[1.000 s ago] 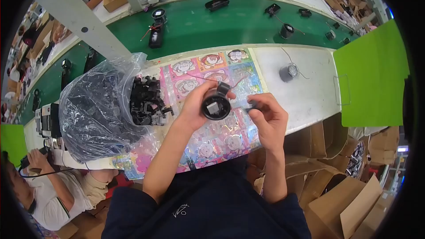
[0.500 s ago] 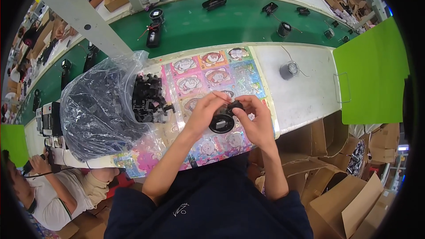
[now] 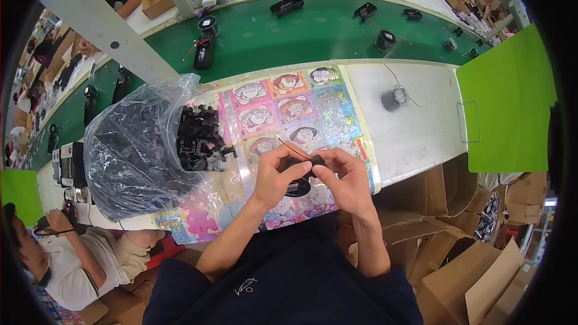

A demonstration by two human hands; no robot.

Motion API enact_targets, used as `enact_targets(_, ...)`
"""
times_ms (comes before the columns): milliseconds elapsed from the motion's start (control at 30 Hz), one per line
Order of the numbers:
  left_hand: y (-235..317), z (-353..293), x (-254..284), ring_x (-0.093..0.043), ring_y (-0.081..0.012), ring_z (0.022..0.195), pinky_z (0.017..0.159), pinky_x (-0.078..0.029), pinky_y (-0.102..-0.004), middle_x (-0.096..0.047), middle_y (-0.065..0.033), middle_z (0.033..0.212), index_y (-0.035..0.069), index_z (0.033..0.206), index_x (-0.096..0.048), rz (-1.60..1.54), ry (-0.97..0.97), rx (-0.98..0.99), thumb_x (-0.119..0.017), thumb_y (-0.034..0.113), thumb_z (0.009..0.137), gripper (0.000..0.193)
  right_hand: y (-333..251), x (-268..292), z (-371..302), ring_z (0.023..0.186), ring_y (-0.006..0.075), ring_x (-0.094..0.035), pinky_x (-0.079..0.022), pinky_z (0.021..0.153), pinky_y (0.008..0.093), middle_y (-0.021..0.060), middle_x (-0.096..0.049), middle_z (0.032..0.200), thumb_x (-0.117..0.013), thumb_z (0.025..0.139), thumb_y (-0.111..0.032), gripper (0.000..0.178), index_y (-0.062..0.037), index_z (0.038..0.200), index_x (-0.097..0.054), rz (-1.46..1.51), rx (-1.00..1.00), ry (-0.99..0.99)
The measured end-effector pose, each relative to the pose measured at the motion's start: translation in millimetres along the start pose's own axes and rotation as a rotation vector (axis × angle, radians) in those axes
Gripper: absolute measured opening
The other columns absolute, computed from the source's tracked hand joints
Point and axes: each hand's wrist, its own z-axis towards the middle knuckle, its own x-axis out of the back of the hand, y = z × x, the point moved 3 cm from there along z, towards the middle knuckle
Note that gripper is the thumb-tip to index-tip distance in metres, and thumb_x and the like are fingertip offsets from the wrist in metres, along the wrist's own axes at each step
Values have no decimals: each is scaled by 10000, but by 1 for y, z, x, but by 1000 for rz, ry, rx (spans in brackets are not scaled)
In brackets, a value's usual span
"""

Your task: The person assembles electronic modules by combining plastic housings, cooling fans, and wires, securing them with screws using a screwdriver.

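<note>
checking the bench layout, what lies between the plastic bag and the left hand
Head view: black plastic parts at the mouth of the plastic bag, then patterned sheet toward the left hand.

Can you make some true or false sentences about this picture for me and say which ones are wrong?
1. The left hand and the right hand both hold one black part with a round end. True.
2. Small black pieces lie at the open end of a plastic bag. True.
3. The plastic bag is to the right of both hands. False: it is to their left.
4. A round grey can sits on the white table. True.
5. The right hand is touching the grey can. False: the right hand is at the black part, and nobody is touching the grey can.
</note>
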Motion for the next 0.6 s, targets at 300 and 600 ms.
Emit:
enact_targets(300,7,55,-10,-633,-95,867,791,-501,-258,-703,-33,925,-22,959,-731,297,-163,79,-737,99,942,122,11,38,24,853,79,-647,-522,772,253,35,-728,945,-744,940,-63,258,61,1162,-703,-59,-64,156)
enact_targets(600,40,261,44,-719,-308,878,819,-565,-405,-730,-133,950,73,1071,-709,963,453,-374,-742,200,833,271,62,97,81,635,106,-525,-444,593,309,89,-638,716,-647,1015,-192,260,54,996,-728,-491,191,541)
